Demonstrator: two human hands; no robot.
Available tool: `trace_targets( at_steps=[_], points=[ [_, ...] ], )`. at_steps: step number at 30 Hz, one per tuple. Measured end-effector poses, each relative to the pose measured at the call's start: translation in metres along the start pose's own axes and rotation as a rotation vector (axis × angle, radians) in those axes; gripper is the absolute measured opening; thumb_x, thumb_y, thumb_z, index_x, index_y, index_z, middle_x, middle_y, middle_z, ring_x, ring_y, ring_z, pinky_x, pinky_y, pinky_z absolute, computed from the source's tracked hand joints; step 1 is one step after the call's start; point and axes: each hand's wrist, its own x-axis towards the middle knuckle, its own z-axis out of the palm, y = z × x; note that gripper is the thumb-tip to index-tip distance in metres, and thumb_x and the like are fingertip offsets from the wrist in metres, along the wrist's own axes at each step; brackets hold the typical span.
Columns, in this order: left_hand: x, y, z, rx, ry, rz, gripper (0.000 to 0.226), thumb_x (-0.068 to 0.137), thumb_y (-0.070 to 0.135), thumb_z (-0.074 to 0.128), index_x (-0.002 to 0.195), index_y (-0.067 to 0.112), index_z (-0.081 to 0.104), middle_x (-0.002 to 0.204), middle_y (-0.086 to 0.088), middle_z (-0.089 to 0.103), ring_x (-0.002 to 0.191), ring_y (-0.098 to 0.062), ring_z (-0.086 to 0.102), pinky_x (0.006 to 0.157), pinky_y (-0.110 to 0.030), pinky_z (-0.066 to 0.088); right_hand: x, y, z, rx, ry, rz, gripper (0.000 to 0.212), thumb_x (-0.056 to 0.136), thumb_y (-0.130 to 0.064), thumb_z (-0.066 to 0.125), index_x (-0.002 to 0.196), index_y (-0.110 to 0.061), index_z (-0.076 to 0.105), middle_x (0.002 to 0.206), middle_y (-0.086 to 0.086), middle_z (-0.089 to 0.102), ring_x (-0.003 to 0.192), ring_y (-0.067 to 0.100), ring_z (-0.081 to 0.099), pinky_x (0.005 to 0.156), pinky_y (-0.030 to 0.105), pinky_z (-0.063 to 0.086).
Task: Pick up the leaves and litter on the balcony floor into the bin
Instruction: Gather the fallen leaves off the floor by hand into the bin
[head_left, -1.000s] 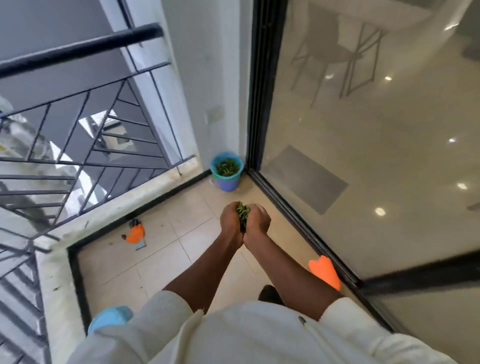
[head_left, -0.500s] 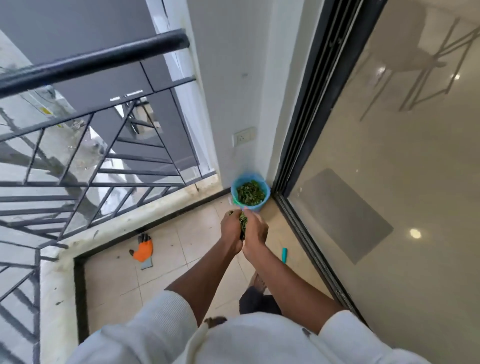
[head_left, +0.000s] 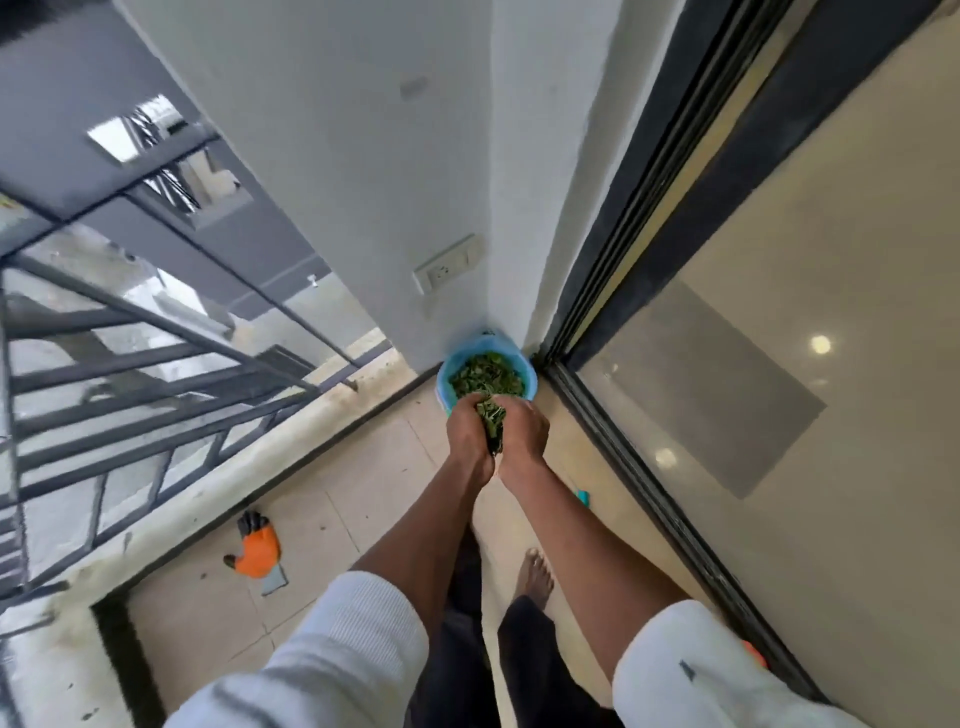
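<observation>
Where tiled floor (head_left: 322, 499) meets white wall (head_left: 363, 156), both hands' fingers (head_left: 524, 415) cup leaves (head_left: 492, 418).

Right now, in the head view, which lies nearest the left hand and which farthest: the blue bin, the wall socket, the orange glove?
From the left hand, which helps hold the leaves:
1. Bin, just beyond the hand, in the corner.
2. Socket, on the wall above the bin.
3. Glove, on the floor, back to the left near the railing.

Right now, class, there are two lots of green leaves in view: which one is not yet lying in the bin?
The clump of leaves pressed between the left hand and right hand, at the blue bin's near rim. The other lot already lies inside the bin.
</observation>
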Motion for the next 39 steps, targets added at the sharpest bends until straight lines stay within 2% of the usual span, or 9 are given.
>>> trace_targets(
  at_steps=[7, 11, 16, 20, 22, 24, 26, 32, 39],
  points=[
    [0.174, 0.013, 0.029, 0.118, -0.045, -0.156, 0.027, 0.099, 0.023, 0.044, 0.096, 0.008, 0.066, 0.074, -0.007, 0.074, 0.08, -0.025, 0.068, 0.071, -0.034, 0.055, 0.148, 0.011, 0.054, 0.041, 0.051, 0.106, 0.005, 0.081, -0.024, 0.072, 0.079, -0.021, 0.069, 0.098, 0.006, 0.073, 0.094, 0.027, 0.068, 0.09, 0.043, 0.056],
    [0.273, 0.007, 0.023, 0.232, -0.058, -0.252, 0.049, 0.098, 0.051, 0.043, 0.12, 0.013, 0.063, 0.108, -0.013, 0.071, 0.1, -0.03, 0.067, 0.083, -0.042, 0.056, 0.236, 0.037, 0.065, 0.015, -0.081, 0.201, 0.045, 0.076, -0.063, 0.063, 0.104, -0.027, 0.066, 0.118, 0.006, 0.068, 0.109, 0.028, 0.062, 0.103, 0.048, 0.047],
    [0.36, 0.002, -0.001, 0.448, -0.188, -0.219, 0.061, 0.09, 0.057, 0.051, 0.131, 0.012, 0.058, 0.125, -0.012, 0.065, 0.114, -0.029, 0.063, 0.1, -0.052, 0.048, 0.254, 0.027, 0.056, 0.039, -0.141, 0.355, 0.054, 0.096, -0.057, 0.049, 0.137, -0.02, 0.049, 0.129, 0.005, 0.055, 0.122, 0.023, 0.049, 0.108, 0.046, 0.036],
    [0.277, 0.044, 0.011, 0.473, -0.235, -0.17, 0.038, 0.093, 0.042, 0.059, 0.116, 0.012, 0.066, 0.114, -0.017, 0.068, 0.099, -0.027, 0.068, 0.089, -0.042, 0.054, 0.227, 0.003, 0.054, -0.003, -0.065, 0.309, 0.06, 0.099, -0.044, 0.052, 0.146, -0.007, 0.042, 0.152, 0.011, 0.041, 0.139, 0.03, 0.04, 0.111, 0.041, 0.035],
    [0.228, 0.064, 0.018, 0.553, -0.215, -0.098, 0.02, 0.1, 0.032, 0.05, 0.094, 0.02, 0.065, 0.088, -0.002, 0.069, 0.081, -0.016, 0.064, 0.071, -0.03, 0.052, 0.199, -0.014, 0.053, -0.027, -0.013, 0.256, 0.048, 0.099, -0.028, 0.056, 0.137, 0.001, 0.05, 0.141, 0.016, 0.053, 0.131, 0.033, 0.051, 0.108, 0.038, 0.041],
    [0.191, 0.074, 0.022, 0.743, -0.185, 0.01, 0.021, 0.102, 0.027, 0.046, 0.087, 0.024, 0.06, 0.085, 0.003, 0.064, 0.084, -0.018, 0.06, 0.078, -0.033, 0.049, 0.168, -0.03, 0.05, -0.091, -0.009, 0.164, 0.037, 0.092, -0.02, 0.062, 0.121, 0.003, 0.062, 0.111, 0.014, 0.069, 0.109, 0.03, 0.064, 0.096, 0.037, 0.05],
    [0.151, 0.083, 0.022, 0.912, -0.239, 0.106, 0.021, 0.101, 0.025, 0.046, 0.096, 0.017, 0.065, 0.092, -0.003, 0.065, 0.09, -0.023, 0.06, 0.081, -0.036, 0.049, 0.129, -0.047, 0.042, -0.245, -0.007, 0.046, 0.024, 0.083, -0.024, 0.064, 0.098, -0.007, 0.072, 0.085, 0.008, 0.068, 0.085, 0.025, 0.063, 0.078, 0.038, 0.051],
    [0.064, 0.085, 0.019, 1.572, -0.404, 0.468, 0.058, 0.093, 0.038, 0.029, 0.107, -0.004, 0.067, 0.11, -0.02, 0.068, 0.105, -0.035, 0.063, 0.088, -0.043, 0.049, 0.013, -0.073, 0.005, -0.745, 0.088, -0.207, 0.029, 0.089, -0.009, 0.048, 0.111, -0.006, 0.067, 0.118, 0.018, 0.066, 0.101, 0.026, 0.061, 0.079, 0.03, 0.042],
    [-0.062, 0.023, 0.015, 2.062, -0.691, 0.775, 0.04, 0.096, 0.028, 0.049, 0.129, 0.006, 0.051, 0.13, -0.022, 0.056, 0.123, -0.038, 0.049, 0.099, -0.04, 0.042, -0.127, -0.027, -0.097, -0.991, 0.287, -0.285, 0.044, 0.086, -0.008, 0.051, 0.13, -0.01, 0.055, 0.131, 0.016, 0.06, 0.122, 0.032, 0.055, 0.103, 0.037, 0.042]
  ],
)
